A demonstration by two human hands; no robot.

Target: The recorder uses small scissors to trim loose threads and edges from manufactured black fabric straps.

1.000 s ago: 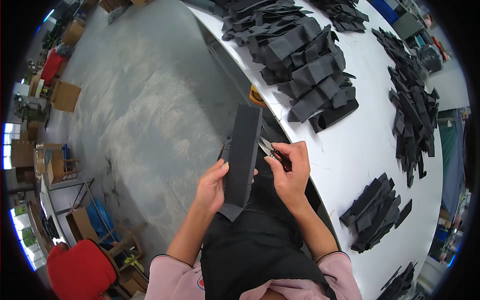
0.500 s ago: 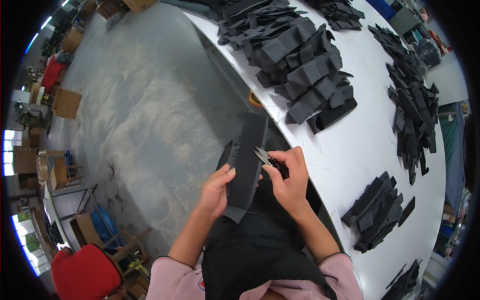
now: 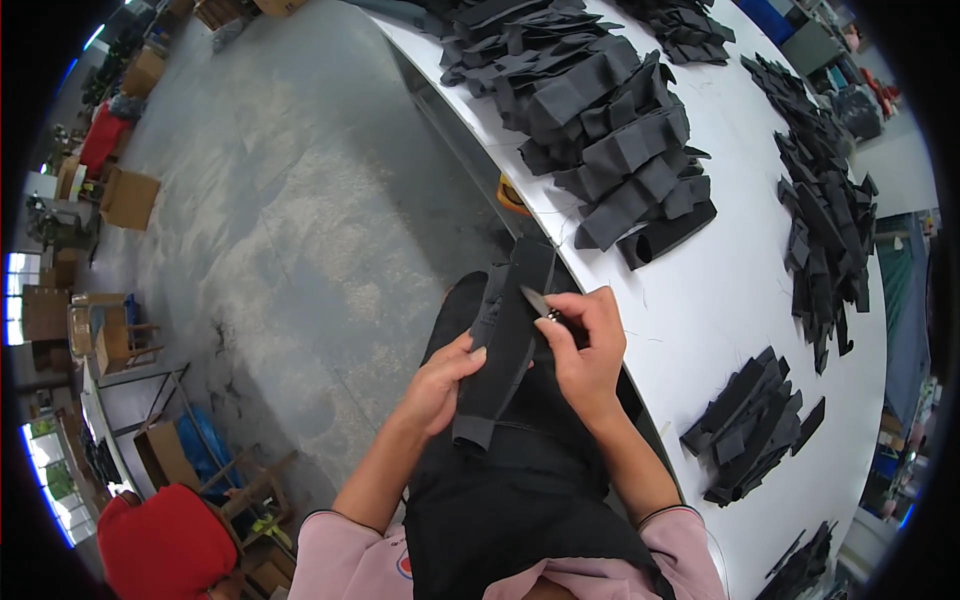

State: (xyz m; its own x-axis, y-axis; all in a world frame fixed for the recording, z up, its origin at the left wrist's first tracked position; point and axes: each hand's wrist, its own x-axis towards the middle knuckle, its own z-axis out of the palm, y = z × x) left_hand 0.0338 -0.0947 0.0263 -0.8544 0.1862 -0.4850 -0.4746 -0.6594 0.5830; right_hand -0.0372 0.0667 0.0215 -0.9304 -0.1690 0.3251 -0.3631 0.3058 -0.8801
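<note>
Now holding black fabric strip [image 3: 508, 345], rotated to present another face for work, in closed grip of left hand [image 3: 440, 382] beside counter [image 3: 690, 320]; pinching snips [image 3: 538, 302], now apparently closed, in right hand [image 3: 588, 345].

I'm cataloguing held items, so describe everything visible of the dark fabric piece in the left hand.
The dark fabric piece is a long, matte, charcoal strip, apparently folded cloth, with a flap along its left side. It slants, far end rightward, beside the white table. The left hand grasps it, thumb on top; snips in the right hand overlap it in view, contact unclear.
</note>
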